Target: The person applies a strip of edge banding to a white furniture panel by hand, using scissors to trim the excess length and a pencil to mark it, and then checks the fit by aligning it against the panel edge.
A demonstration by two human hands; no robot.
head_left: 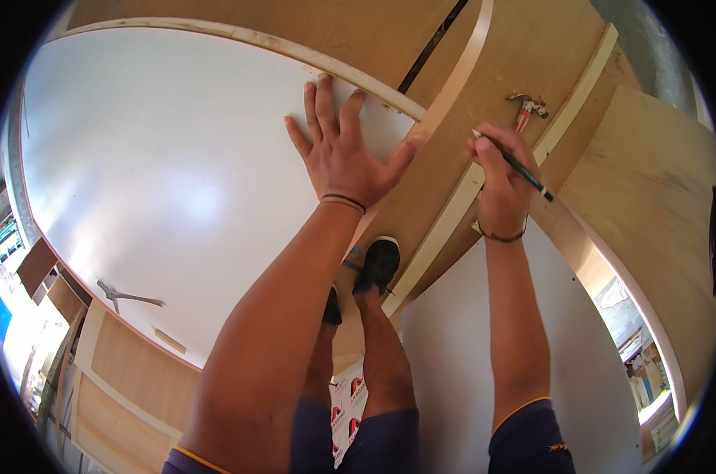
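My left hand lies with its fingers spread on a white panel, close to the wooden strip along the panel's far edge. Its thumb reaches over the panel's right edge. In my right hand is a dark green pencil, pinched between thumb and fingers, its pale tip pointing up and left. The right hand hovers over plywood, apart from the left. Just beyond it a claw hammer with a red handle rests on the wood, its lower handle hidden behind the hand.
Light wooden battens run across the plywood on the right. A pale grey panel stands below my right arm. On the white panel lie a grey tool and a small wood piece. My shoe is between the panels.
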